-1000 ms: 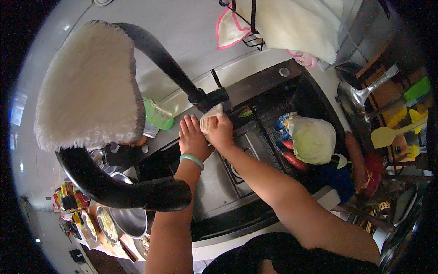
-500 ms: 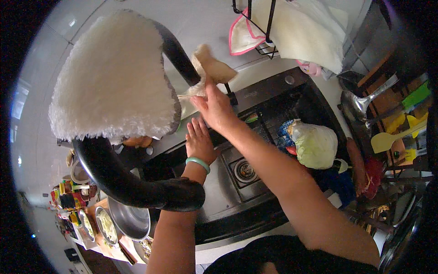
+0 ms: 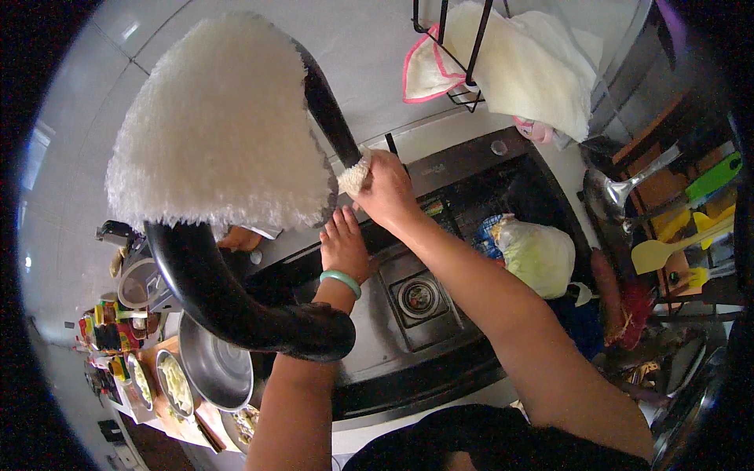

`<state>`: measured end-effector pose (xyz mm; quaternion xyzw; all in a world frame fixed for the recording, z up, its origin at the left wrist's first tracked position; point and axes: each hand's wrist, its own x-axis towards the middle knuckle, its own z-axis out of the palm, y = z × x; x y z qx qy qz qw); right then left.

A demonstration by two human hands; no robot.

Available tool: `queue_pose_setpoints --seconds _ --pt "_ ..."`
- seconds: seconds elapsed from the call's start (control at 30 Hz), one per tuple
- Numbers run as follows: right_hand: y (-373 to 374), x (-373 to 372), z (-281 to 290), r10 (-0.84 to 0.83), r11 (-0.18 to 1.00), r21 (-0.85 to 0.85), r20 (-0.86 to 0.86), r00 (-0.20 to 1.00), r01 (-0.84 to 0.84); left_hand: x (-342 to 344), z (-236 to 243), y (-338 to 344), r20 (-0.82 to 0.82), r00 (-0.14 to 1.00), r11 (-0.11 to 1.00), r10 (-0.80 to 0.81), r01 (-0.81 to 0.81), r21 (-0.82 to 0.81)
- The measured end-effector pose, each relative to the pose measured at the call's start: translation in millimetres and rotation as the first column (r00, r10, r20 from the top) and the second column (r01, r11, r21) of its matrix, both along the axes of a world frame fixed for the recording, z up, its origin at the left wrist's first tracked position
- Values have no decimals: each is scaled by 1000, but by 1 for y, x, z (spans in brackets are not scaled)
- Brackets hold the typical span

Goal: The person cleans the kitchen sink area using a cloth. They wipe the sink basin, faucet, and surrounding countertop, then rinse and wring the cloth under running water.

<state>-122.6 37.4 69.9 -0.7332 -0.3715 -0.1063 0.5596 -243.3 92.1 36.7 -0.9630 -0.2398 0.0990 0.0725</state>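
Note:
Over the sink (image 3: pixel 369 345) arches a thick black faucet (image 3: pixel 212 290), with a white fluffy cloth (image 3: pixel 216 129) draped over its curve. My right hand (image 3: pixel 390 191) closes round the upright part of the faucet, pressing a cream cloth (image 3: pixel 356 176) against it. Most of that cloth is hidden by the fingers. Just below, my left hand (image 3: pixel 343 245) lies flat near the sink's back edge, its fingers stretched out and holding nothing. A green bangle (image 3: pixel 342 279) circles the left wrist.
A wrapped cabbage (image 3: pixel 537 255) sits at the sink's right side. Ladles and spatulas (image 3: pixel 667 250) crowd the far right. At left stand a metal pan (image 3: pixel 216 365) and a bowl of cut vegetables (image 3: pixel 174 383). A black wire rack (image 3: pixel 471 59) holds cloths at the back.
My right hand has moved slightly right and down, and its grip has shifted round the faucet. The cream cloth's loose flap is now gathered in that hand. The left hand stays in place.

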Motion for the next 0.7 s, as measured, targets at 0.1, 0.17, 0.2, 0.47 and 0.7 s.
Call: queue_pose_setpoints --seconds 0.1,0.17,0.2,0.47,0.7 --pt "11 -2 10 -229 936 -257 82 970 243 1 1 -2 -12 1000 1000 -12 13 14" --pt "14 6 2 -127 974 -181 82 989 140 0 6 -3 -26 1000 1000 -15 15 11" --pt "8 11 3 -49 983 -172 61 997 59 1 7 -2 -22 1000 1000 -22 22 -5" --pt "-24 70 10 423 775 -323 -373 826 -543 -4 15 16 -1 999 986 -49 49 -161" --pt "-12 73 21 327 830 -195 -588 740 -522 1 25 39 610 780 890 141 169 -422"
